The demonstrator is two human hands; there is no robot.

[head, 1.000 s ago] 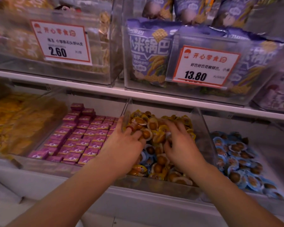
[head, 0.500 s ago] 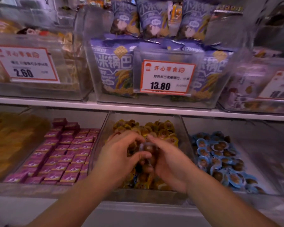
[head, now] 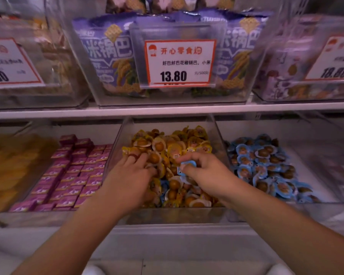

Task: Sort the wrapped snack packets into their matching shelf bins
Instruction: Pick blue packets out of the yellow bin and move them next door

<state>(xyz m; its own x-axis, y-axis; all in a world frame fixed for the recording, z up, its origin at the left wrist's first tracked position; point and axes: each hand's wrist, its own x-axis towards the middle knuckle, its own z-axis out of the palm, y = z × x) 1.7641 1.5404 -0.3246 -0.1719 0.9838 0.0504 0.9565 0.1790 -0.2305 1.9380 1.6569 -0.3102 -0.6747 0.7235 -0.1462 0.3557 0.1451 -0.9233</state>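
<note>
Clearly, sorting is unfinished: a blue packet (head: 188,167) is pinched in the right hand (head: 204,174) above the yellow bin (head: 117,147), where several blue strays remain. The left hand (head: 130,178) is pressed, fingers relaxed, into the yellow packets (head: 173,144); the blue bin (head: 266,161) lies right.

Single head-worn wide-angle view, close to the shelving, faces forward and down into the middle clear bin (head: 168,216) of the lower shelf (upper-shelf price tag (head: 179,63) level ahead, edges distorted).
</note>
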